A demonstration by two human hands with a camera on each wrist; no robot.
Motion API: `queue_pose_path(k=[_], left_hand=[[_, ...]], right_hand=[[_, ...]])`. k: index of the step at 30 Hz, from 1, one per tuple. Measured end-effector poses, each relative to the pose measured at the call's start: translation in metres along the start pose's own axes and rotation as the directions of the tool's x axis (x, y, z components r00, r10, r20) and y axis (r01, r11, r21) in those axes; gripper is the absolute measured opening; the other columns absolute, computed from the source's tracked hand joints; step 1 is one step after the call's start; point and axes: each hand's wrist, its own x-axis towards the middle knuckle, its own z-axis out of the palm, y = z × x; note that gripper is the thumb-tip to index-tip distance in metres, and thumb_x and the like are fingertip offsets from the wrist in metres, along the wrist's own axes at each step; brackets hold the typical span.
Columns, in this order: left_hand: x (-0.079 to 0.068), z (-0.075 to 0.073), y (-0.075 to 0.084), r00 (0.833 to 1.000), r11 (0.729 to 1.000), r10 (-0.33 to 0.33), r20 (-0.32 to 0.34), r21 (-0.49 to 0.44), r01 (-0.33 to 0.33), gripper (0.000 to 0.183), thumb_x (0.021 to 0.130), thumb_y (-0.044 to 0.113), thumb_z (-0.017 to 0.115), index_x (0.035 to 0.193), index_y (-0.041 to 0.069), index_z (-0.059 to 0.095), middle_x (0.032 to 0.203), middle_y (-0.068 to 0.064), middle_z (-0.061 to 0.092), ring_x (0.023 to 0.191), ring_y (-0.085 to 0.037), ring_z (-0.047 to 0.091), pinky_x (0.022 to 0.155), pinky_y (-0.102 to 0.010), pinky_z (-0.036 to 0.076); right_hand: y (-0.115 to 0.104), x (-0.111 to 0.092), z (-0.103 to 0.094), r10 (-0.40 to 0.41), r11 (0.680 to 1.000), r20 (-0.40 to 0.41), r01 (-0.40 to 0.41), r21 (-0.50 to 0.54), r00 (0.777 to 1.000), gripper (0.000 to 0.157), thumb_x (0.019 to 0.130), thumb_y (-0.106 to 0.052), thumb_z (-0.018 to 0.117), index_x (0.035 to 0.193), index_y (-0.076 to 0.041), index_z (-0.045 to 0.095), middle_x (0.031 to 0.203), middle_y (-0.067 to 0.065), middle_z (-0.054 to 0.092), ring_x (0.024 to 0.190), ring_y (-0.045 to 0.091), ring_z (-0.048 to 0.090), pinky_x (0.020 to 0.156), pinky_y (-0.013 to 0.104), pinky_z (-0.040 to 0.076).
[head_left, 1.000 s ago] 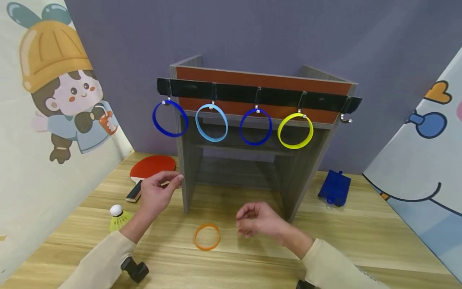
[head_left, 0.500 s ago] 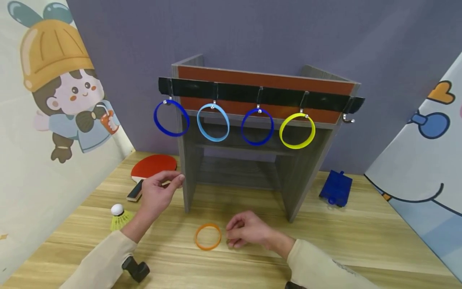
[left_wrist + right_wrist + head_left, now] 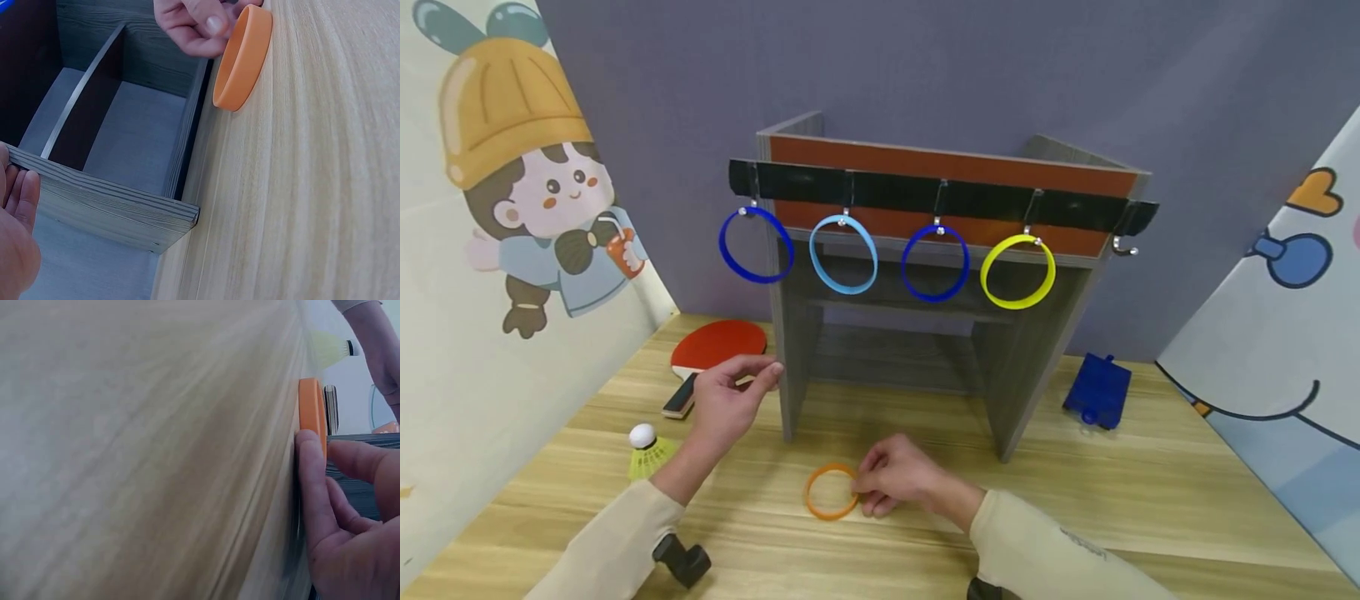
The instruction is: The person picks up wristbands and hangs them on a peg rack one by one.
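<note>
An orange silicone wristband [image 3: 831, 492] lies flat on the wooden table in front of a grey wooden cabinet [image 3: 786, 333]. My right hand [image 3: 895, 475] is at its right side. In the right wrist view one fingertip meets the band's outer wall, with the thumb just above its top edge. My left hand [image 3: 733, 396] holds the front edge of the cabinet's left panel by its fingertips. Dark blue [image 3: 722, 246], light blue [image 3: 874, 258], another dark blue [image 3: 966, 267] and yellow [image 3: 1015, 304] wristbands hang from hooks on a black rail [image 3: 887, 190]; the hook [image 3: 1123, 248] at far right is bare.
A red table tennis bat [image 3: 718, 343] and a yellow shuttlecock [image 3: 651, 454] lie left of the cabinet. To its right is a dark blue flat object [image 3: 1097, 392]. Printed cartoon panels stand on both sides, with a grey backdrop behind.
My right hand has moved left and down over the table to the orange wristband's right edge. The left hand, the orange wristband and the hanging wristbands have stayed in place.
</note>
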Motion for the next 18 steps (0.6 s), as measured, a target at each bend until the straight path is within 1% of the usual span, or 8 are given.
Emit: queue_pose_path(k=[5,10,13,18], left_hand=[[-0.0002,0.0,-0.0002,1.0,1.0,0.001,-0.007,0.004,-0.001,0.009,0.078,-0.017,0.067,0.087,-0.016,0.066,0.078,-0.029,0.064,0.063,-0.015,0.065,0.063,-0.023,0.056],[-0.0004,0.002,-0.001,1.0,1.0,-0.001,-0.022,-0.002,0.001,0.009,0.077,-0.019,0.068,0.085,-0.016,0.066,0.077,-0.028,0.064,0.061,-0.015,0.065,0.062,-0.023,0.056],[-0.0003,0.0025,-0.0008,1.0,1.0,-0.001,-0.023,-0.008,0.001,0.009,0.077,-0.019,0.067,0.085,-0.017,0.065,0.076,-0.028,0.064,0.061,-0.015,0.064,0.062,-0.023,0.056],[-0.0001,0.0011,0.0007,1.0,1.0,0.006,-0.015,0.017,-0.006,0.009,0.078,-0.018,0.067,0.086,-0.016,0.066,0.077,-0.029,0.064,0.062,-0.015,0.065,0.063,-0.023,0.056]], right_hand=[[-0.0021,0.0026,0.0039,0.023,0.999,-0.033,-0.024,-0.043,0.999,0.016,0.079,0.001,0.072,0.086,0.003,0.057,0.064,0.017,0.062,0.047,0.016,0.061,0.045,0.028,0.055],[-0.0022,0.0022,0.0063,0.024,0.999,-0.049,-0.027,-0.045,0.999,0.013,0.079,0.004,0.069,0.084,0.003,0.057,0.062,0.017,0.062,0.045,0.016,0.06,0.043,0.029,0.054],[-0.0025,0.0007,0.0061,0.014,0.999,-0.056,-0.016,-0.036,0.998,0.012,0.077,0.008,0.065,0.086,0.004,0.057,0.066,0.018,0.062,0.046,0.017,0.06,0.044,0.029,0.055],[-0.0045,-0.0033,0.0035,-0.013,0.999,-0.069,0.01,-0.044,0.998,0.016,0.076,0.01,0.059,0.091,0.005,0.058,0.075,0.019,0.058,0.047,0.019,0.061,0.045,0.031,0.055]])
